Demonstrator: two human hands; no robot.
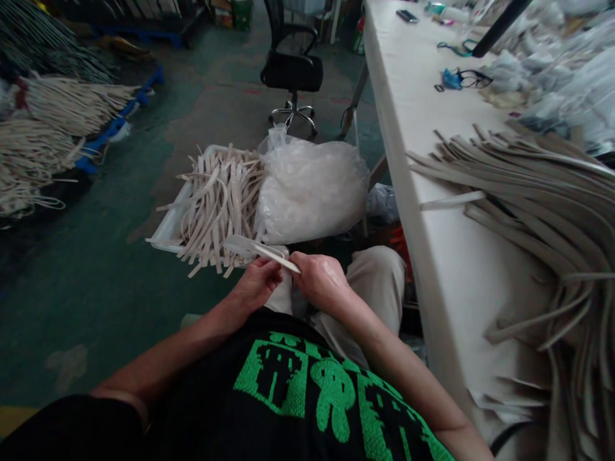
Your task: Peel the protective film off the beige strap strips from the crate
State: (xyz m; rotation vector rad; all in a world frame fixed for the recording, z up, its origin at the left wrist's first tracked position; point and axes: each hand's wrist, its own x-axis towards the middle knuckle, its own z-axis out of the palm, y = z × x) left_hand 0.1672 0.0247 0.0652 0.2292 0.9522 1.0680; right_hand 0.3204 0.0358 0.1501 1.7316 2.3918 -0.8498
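Observation:
Over my lap, my right hand is closed round one end of a flat beige strip, which points up and to the left. A translucent, pale piece shows at the strip's far end; whether it is joined to it I cannot tell. My left hand lies just under the strip with its fingers curled in a pinch, and what is between them is hidden. Beyond the hands, a white tray holds a heap of similar beige strips, with several ends hanging over its near edge.
A full clear plastic bag rests beside the tray. On my right runs a long white table with grey-beige strips and plastic bags. An office chair stands ahead. Bundled strips lie on blue pallets at left.

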